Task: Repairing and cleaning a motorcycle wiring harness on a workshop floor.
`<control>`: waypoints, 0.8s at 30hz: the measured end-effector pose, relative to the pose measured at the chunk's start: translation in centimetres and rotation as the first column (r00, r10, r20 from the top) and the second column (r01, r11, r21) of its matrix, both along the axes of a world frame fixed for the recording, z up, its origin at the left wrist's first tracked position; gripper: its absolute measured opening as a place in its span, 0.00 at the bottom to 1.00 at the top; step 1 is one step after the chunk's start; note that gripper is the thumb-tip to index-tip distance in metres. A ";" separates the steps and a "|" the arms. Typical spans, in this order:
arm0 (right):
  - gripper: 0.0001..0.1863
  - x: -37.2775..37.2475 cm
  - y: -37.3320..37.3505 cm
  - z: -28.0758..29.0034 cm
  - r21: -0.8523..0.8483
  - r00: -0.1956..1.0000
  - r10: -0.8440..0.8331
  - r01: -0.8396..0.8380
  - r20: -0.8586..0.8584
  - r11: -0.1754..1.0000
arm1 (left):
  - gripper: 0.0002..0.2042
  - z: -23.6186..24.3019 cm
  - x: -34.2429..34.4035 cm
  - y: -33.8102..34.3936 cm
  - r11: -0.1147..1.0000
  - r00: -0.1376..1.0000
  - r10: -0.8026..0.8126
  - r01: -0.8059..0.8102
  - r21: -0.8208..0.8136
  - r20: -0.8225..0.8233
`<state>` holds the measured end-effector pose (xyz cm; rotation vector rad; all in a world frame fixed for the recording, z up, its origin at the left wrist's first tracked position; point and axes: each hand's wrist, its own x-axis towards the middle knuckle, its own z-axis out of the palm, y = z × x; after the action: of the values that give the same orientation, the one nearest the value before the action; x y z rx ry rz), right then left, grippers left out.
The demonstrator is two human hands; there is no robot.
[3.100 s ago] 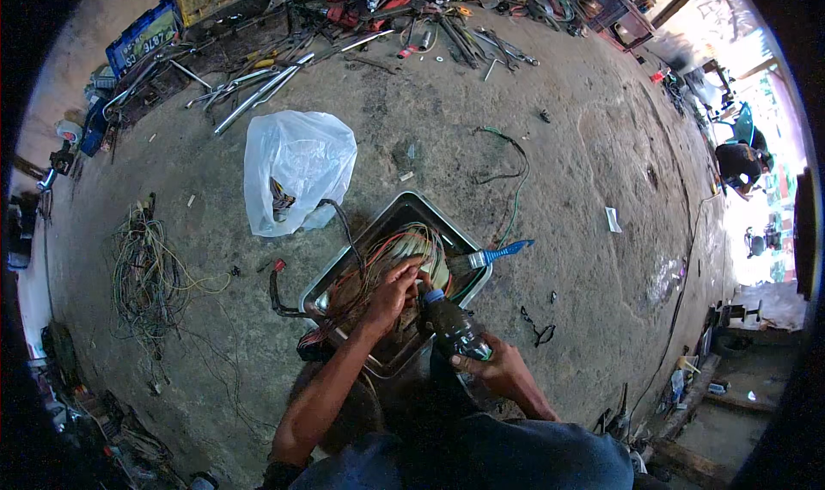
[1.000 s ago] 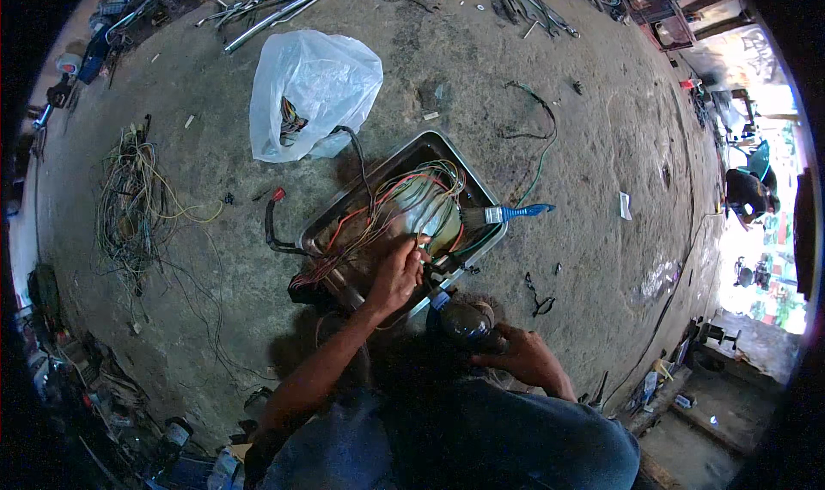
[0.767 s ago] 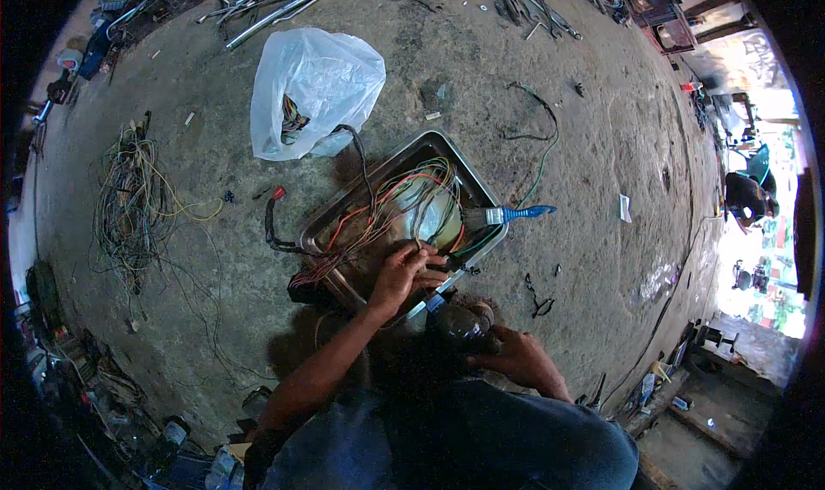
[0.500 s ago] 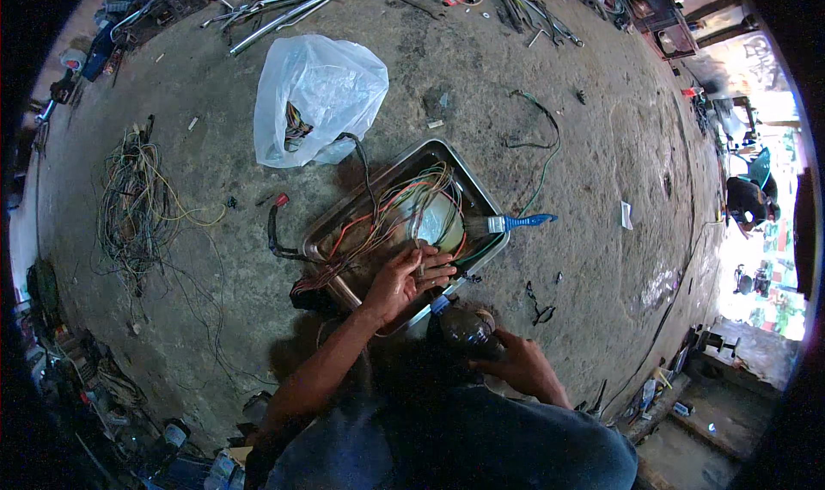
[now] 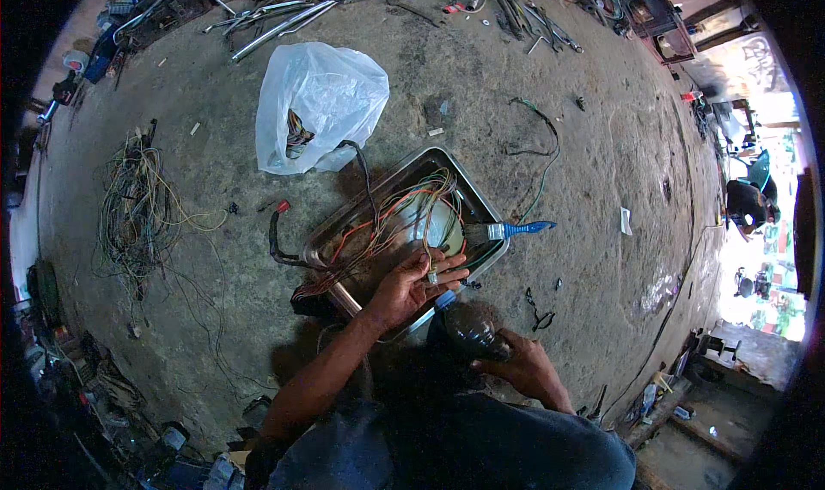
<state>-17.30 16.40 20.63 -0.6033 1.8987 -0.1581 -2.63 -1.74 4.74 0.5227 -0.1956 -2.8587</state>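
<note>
Above the near side of a metal tray [image 5: 440, 152], my left hand [image 5: 404, 290] is turned palm up. Its thumb pins a small pale wire connector [image 5: 432, 276] against the outstretched fingers. A wiring harness [image 5: 378, 232] of many coloured wires lies in the tray and runs over its left rim. My right hand [image 5: 526, 367] grips a clear plastic bottle [image 5: 473, 328] of dark contents, tilted so its blue cap [image 5: 445, 300] points at my left fingers. Across the tray's right rim rests a paintbrush [image 5: 516, 229] with a blue handle. A pale round thing [image 5: 440, 223] sits in the tray under the wires.
Beyond the tray stands a white plastic bag [image 5: 322, 103] with wires inside. A tangled wire bundle [image 5: 137, 215] lies on the concrete floor at left, and a green wire [image 5: 550, 163] at right. Wrenches and rods [image 5: 292, 24] line the far edge. A person [image 5: 749, 205] is at far right.
My left hand has shifted slightly right, and the pale connector shows more plainly in it. The bottle, still in my right hand, has moved a little to the right.
</note>
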 end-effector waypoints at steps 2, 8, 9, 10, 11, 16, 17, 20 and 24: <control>0.37 0.1 0.1 -0.1 -0.025 1.000 -0.015 0.015 0.005 1.000 | 0.16 -0.2 0.1 0.0 0.999 1.000 0.001 -0.001 -0.033 -0.014; 0.35 0.2 -0.2 0.1 -0.020 1.000 -0.020 0.020 -0.007 1.000 | 0.13 0.3 -0.2 -0.2 1.000 0.997 0.009 -0.010 -0.009 -0.079; 0.35 0.2 -0.3 0.2 -0.020 1.000 -0.005 0.005 -0.012 1.000 | 0.13 0.6 -0.3 -0.2 1.000 0.997 0.005 -0.004 0.008 -0.081; 0.35 0.2 -0.3 0.2 -0.020 1.000 -0.005 0.004 -0.011 1.000 | 0.12 0.8 -0.3 -0.3 1.000 0.997 0.001 0.001 0.024 -0.083; 0.35 0.2 -0.2 0.2 -0.035 1.000 -0.022 0.021 -0.015 0.999 | 0.12 0.9 -0.3 -0.4 1.000 0.997 0.001 0.001 0.024 -0.082; 0.35 0.3 0.2 -0.1 -0.042 0.998 -0.055 0.054 -0.022 0.998 | 0.10 2.5 -0.4 -0.9 0.997 0.995 0.013 -0.005 0.078 -0.104; 0.36 0.2 -0.1 0.1 0.009 0.998 -0.058 0.058 -0.019 0.998 | 0.10 2.6 -0.4 -0.9 0.997 0.995 0.013 -0.005 0.077 -0.103; 0.36 0.2 0.2 0.0 0.017 0.998 -0.061 0.061 -0.028 0.998 | 0.09 2.6 -0.5 -0.9 0.995 0.995 0.025 -0.015 0.101 -0.099; 0.35 0.3 0.1 0.3 -0.019 0.996 -0.078 0.077 -0.034 0.997 | 0.09 2.6 -0.7 -0.8 0.992 0.991 0.049 -0.034 0.122 -0.123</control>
<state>-16.95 16.49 20.95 -0.5483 1.9576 -0.2161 -3.30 -2.57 7.37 0.3614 0.0088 -2.8628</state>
